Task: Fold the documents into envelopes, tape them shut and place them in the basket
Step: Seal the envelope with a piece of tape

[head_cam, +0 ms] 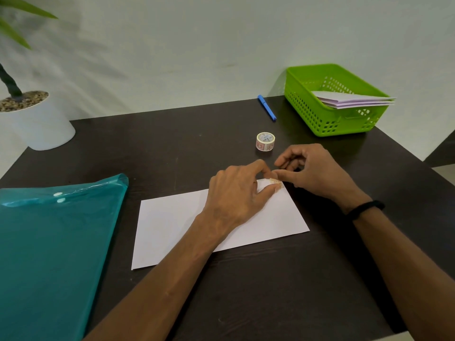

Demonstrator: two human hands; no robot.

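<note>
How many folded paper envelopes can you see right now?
4, perhaps more. One white envelope lies on the table under both hands; about three more are stacked in the green basket, where others may be hidden.

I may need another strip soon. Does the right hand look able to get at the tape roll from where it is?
Probably yes. The tape roll stands just beyond the right hand on bare table, nothing between. But that hand is pinching the tape piece at the folded paper corner and must let go first.
</note>
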